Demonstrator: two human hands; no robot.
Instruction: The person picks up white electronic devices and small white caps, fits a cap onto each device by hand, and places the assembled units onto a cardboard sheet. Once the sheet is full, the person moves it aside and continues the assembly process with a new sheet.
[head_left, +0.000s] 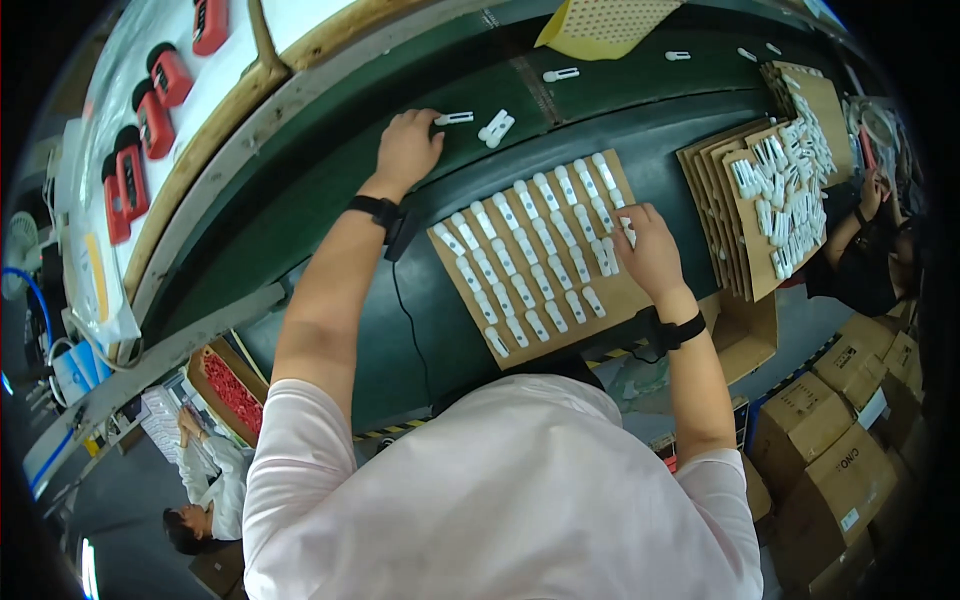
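Note:
My left hand (408, 150) reaches over the green conveyor belt, thumb and forefinger apart. Its fingertips are at the round end of a small white plastic piece (457, 118); a firm grip does not show. Just right of it lies a small cluster of similar white pieces (496, 128). Slanted rows of these pieces cover much of a cardboard sheet (625, 290) in front of me. Over the sheet's right edge, my right hand (650, 248) is closed on another white piece (628, 232), partly hidden by the fingers.
More white pieces (562, 75) are scattered along the belt, near a yellow bag (605, 25). Stacked cardboard sheets (735, 215) carrying a heap of pieces stand at right. Red handheld tools (155, 120) lie on a shelf at upper left. A cable (405, 310) crosses the work surface.

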